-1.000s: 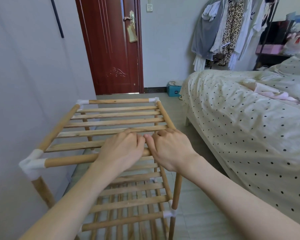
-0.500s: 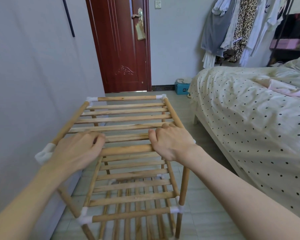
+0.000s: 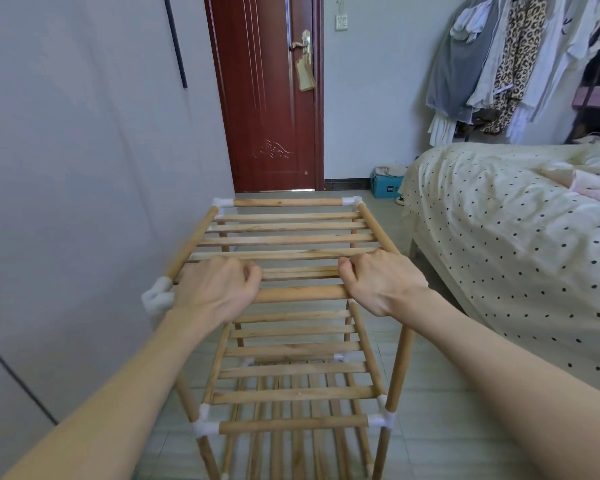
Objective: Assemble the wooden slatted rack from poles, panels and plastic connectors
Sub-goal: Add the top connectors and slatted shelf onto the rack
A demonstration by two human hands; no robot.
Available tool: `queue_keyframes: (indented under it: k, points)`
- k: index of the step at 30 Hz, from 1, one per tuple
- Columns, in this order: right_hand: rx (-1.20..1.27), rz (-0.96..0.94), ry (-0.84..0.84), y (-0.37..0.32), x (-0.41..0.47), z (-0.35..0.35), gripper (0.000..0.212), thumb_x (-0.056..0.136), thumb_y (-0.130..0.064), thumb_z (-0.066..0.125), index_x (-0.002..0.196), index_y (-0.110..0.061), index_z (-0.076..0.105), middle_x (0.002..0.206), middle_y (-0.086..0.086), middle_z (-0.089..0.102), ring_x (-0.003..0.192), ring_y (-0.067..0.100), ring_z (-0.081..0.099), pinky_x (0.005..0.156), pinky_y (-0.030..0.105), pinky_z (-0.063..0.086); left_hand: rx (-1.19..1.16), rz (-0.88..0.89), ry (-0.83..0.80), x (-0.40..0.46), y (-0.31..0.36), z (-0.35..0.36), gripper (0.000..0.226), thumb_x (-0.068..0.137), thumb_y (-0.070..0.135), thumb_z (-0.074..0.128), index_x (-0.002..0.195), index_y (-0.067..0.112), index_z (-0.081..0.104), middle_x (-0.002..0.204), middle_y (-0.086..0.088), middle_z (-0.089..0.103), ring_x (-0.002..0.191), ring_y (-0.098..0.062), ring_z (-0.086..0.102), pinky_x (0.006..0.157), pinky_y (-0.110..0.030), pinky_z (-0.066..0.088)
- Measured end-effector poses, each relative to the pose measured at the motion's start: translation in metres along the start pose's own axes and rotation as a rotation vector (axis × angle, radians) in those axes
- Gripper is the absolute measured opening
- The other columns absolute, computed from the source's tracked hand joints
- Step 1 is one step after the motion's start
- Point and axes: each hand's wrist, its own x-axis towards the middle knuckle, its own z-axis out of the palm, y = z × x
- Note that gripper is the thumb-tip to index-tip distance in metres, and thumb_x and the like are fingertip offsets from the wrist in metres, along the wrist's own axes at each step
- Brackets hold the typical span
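Red door (image 3: 267,98), dotted bed (image 3: 516,237), hanging clothes (image 3: 499,57).

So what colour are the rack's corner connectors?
White, on the corner connectors in the head view; the poles are plain wood.

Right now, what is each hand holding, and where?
Both grip the rack's top front pole: left hand near its left end, right hand near its right end.
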Motion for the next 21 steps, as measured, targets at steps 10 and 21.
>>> queue_keyframes:
  k: [10,21]
  points:
    - [-0.120,0.102,-0.018,0.046,0.000,-0.010,0.046,0.096,-0.041,0.020,0.082,-0.023,0.059,0.080,0.001,0.056,0.079,0.022,0.057,0.060,0.031,0.033,0.028,0.203,0.164,-0.010,0.008,-0.007,0.057,0.097,0.044,0.014,0.090,0.024,0.066,0.090,0.006,0.064,0.079,-0.016,0.060,0.057,-0.024,0.035]
    - [0.442,0.440,0.457,0.079,-0.019,0.006,0.030,0.097,-0.027,0.041,0.114,-0.011,0.060,0.111,0.004,0.060,0.103,0.025,0.053,0.086,0.034,0.042,-0.672,-0.212,0.096,-0.015,-0.006,0.001,0.035,0.101,0.031,0.031,0.112,0.024,0.063,0.112,0.013,0.055,0.104,-0.006,0.048,0.083,-0.021,0.034]
